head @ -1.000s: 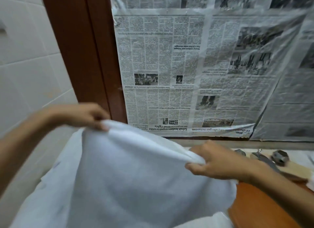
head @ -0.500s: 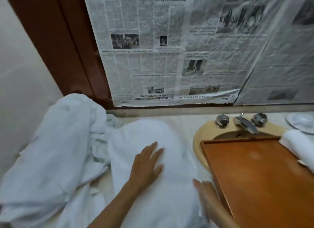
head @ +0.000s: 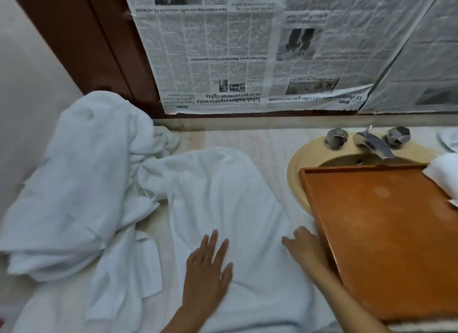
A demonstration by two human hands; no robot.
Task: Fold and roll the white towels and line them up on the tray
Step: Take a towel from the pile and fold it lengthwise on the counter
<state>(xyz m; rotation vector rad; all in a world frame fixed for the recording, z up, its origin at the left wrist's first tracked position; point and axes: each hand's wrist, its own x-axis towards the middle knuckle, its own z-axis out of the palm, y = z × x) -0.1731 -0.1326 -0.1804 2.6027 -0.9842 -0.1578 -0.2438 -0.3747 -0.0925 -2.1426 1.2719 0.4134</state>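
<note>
The left hand [head: 208,265] lay flat, grip released, on the towel [head: 223,196] spread across the desk [head: 267,144]. The right hand [head: 304,243] met its edge beside the tray [head: 384,233], and I couldn't tell its grip. Soft, limp cloth, probably best taken by its corners.

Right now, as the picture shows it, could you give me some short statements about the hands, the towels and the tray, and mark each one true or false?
1. The left hand lies flat on the spread towel. True.
2. The tray is full of towels. False: only one white towel shows on it, at its right edge; the rest in view is bare.
3. The tray sits over part of the sink. True.
4. The heap of unfolded towels lies right of the tray. False: it lies left of the spread towel.
5. The right hand is at the spread towel's right edge, beside the tray. True.
</note>
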